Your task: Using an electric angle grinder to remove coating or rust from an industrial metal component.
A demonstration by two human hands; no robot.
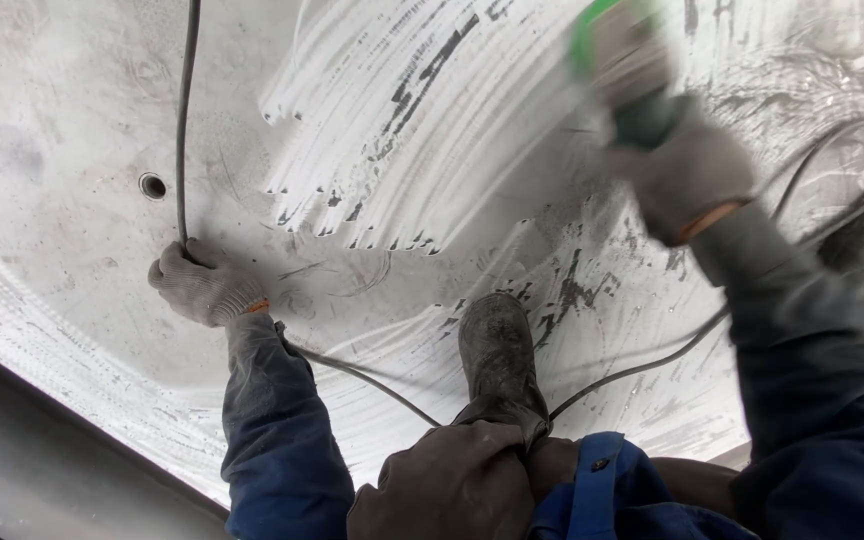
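Near the left edge of the big metal plate point(72, 90) we see our left hand point(202, 285), in a grey knitted glove, closed around a dark cable point(184, 120). The fingers wrap the cable at the place where it comes down from the top edge, and from the hand it runs on to the right, toward the boot point(500, 350) that stands near the bottom edge. The long axis of this cable is almost straight up and down above the hand, and it bends at the hand. Just up and to the left of the hand there is a small round hole point(152, 185) in the plate. Our right hand point(692, 180), also gloved, is far to the right, near the top edge, and it is clenched on the dark body of a power grinder point(622, 65) with a green head. The grinder is blurred, so we cannot tell its exact angle, but its long axis seems to point up and left, away from the hand, toward the bright scratched area point(432, 110) in the middle. So the grinder lies above the right hand, and the right hand is clearly the nearer one to it; the left hand is well apart from it. A second loop of cable point(852, 180) curls behind the right wrist.
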